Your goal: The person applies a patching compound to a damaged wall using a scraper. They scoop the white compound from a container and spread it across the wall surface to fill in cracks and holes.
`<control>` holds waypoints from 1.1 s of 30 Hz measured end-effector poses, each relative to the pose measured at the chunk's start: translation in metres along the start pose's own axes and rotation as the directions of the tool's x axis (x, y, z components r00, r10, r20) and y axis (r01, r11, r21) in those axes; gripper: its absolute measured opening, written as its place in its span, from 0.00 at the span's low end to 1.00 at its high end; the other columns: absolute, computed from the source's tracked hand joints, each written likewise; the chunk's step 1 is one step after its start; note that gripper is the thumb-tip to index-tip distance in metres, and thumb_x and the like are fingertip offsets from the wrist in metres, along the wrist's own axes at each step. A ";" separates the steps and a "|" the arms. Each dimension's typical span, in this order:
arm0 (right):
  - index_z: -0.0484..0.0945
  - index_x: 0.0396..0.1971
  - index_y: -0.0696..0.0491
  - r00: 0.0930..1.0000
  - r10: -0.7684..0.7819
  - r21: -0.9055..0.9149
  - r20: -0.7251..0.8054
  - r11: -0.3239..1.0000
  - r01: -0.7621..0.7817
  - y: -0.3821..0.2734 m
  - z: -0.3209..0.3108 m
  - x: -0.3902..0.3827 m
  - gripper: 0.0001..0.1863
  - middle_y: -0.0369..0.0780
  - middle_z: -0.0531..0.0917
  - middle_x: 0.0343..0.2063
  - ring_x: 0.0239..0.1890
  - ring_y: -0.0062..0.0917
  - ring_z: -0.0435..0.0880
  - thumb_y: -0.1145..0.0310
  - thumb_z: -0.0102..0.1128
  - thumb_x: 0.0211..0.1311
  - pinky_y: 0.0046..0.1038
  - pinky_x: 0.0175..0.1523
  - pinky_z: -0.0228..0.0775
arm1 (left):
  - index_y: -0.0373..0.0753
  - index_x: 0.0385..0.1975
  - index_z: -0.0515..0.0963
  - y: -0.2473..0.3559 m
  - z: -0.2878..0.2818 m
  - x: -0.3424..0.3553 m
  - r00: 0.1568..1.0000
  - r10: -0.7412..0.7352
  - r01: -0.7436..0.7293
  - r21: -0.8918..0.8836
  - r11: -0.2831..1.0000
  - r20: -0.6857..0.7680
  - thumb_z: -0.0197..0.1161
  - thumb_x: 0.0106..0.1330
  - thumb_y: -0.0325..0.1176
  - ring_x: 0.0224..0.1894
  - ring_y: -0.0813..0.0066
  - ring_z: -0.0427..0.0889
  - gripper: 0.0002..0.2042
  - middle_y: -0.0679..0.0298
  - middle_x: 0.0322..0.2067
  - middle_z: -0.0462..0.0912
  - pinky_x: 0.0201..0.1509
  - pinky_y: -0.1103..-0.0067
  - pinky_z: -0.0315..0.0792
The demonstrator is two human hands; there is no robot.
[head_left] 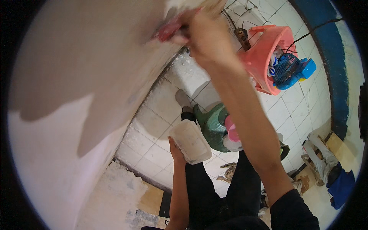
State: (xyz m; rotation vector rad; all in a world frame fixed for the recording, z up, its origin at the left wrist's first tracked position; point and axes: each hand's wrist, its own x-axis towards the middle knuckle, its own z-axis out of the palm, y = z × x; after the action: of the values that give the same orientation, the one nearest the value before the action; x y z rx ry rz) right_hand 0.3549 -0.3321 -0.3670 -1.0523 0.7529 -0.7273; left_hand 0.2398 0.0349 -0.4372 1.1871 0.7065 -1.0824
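Note:
My right hand (201, 38), blurred by motion, grips a red tool (168, 30) against the pale wall (61, 69) near the top of the view; its exact shape is unclear. My left hand (176, 151), lower down, holds a translucent, whitish plastic tub (190, 142) by its left side, above my legs. Directly beyond the tub stands a green plastic stool or seat (211, 126), with a pink container (231, 129) on it, partly hidden behind my right forearm.
An upturned-looking pink plastic chair (260, 61) holds a blue fan (287, 73), with a power strip (241, 37) and cables beside it. My socked foot (182, 99) is on the white tiled floor (149, 119). A blue-and-white bundle of clothing (337, 184) lies at right beside a blue-banded wall (329, 76).

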 end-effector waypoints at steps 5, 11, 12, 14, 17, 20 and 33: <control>0.80 0.33 0.65 0.951 -0.124 -0.063 -0.285 0.992 0.110 -0.079 -0.009 -0.043 0.08 0.46 0.84 0.26 0.29 0.27 0.84 0.78 0.52 0.62 0.27 0.32 0.74 | 0.38 0.67 0.60 0.000 -0.006 -0.003 1.000 0.003 -0.003 -0.043 0.999 -0.006 0.37 0.73 0.62 0.60 0.57 0.75 0.35 0.54 0.61 0.72 0.61 0.62 0.73; 0.78 0.53 0.61 0.905 -0.326 -0.477 -0.274 0.863 0.166 0.066 0.073 -0.085 0.22 0.51 0.86 0.36 0.30 0.25 0.86 0.78 0.56 0.56 0.29 0.36 0.74 | 0.38 0.67 0.61 -0.002 0.002 0.004 0.995 0.048 -0.043 0.058 0.997 -0.082 0.38 0.74 0.61 0.62 0.59 0.72 0.35 0.55 0.62 0.71 0.64 0.65 0.69; 0.78 0.53 0.61 0.931 -0.280 -0.456 -0.235 0.878 0.149 0.059 0.090 -0.114 0.21 0.50 0.86 0.38 0.30 0.27 0.86 0.78 0.56 0.56 0.28 0.36 0.75 | 0.38 0.67 0.61 -0.005 -0.013 0.008 0.995 0.088 -0.083 0.089 0.992 -0.049 0.38 0.74 0.61 0.62 0.59 0.72 0.34 0.55 0.62 0.71 0.64 0.66 0.69; 0.79 0.51 0.62 0.957 -0.215 -0.396 -0.195 0.910 0.124 0.060 0.100 -0.147 0.19 0.49 0.86 0.38 0.30 0.28 0.86 0.78 0.56 0.57 0.28 0.35 0.74 | 0.37 0.67 0.61 -0.015 -0.048 0.017 0.985 0.169 -0.170 0.147 0.974 0.021 0.38 0.74 0.60 0.62 0.59 0.71 0.34 0.56 0.61 0.71 0.65 0.66 0.68; 0.80 0.45 0.64 0.973 0.011 -0.279 -0.232 0.957 -0.078 0.096 0.067 -0.152 0.14 0.47 0.87 0.34 0.27 0.27 0.85 0.77 0.56 0.59 0.27 0.32 0.74 | 0.37 0.67 0.61 -0.005 -0.005 0.015 0.991 0.129 -0.116 0.245 0.963 -0.037 0.38 0.75 0.60 0.61 0.60 0.72 0.33 0.56 0.60 0.71 0.65 0.66 0.68; 0.80 0.36 0.65 0.867 0.462 0.108 -0.186 0.887 -0.449 0.065 0.049 -0.098 0.09 0.46 0.85 0.27 0.24 0.28 0.84 0.76 0.55 0.61 0.26 0.29 0.74 | 0.37 0.67 0.61 -0.009 -0.022 0.022 1.000 0.010 -0.011 0.035 0.999 0.023 0.38 0.74 0.60 0.60 0.60 0.73 0.34 0.55 0.60 0.72 0.64 0.66 0.69; 0.80 0.25 0.64 0.863 -0.323 -0.498 -0.388 0.861 0.098 0.007 0.019 -0.058 0.06 0.45 0.79 0.17 0.22 0.30 0.82 0.76 0.57 0.56 0.28 0.29 0.70 | 0.36 0.66 0.62 -0.008 0.002 0.009 0.997 0.014 -0.007 0.097 0.995 -0.070 0.37 0.75 0.60 0.59 0.60 0.75 0.34 0.55 0.59 0.73 0.62 0.66 0.72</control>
State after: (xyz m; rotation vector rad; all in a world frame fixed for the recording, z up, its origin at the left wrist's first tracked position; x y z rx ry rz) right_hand 0.3400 -0.2732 -0.3569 -1.4394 1.2801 -1.0453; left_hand 0.2354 0.0306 -0.4473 1.3162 0.7082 -1.0795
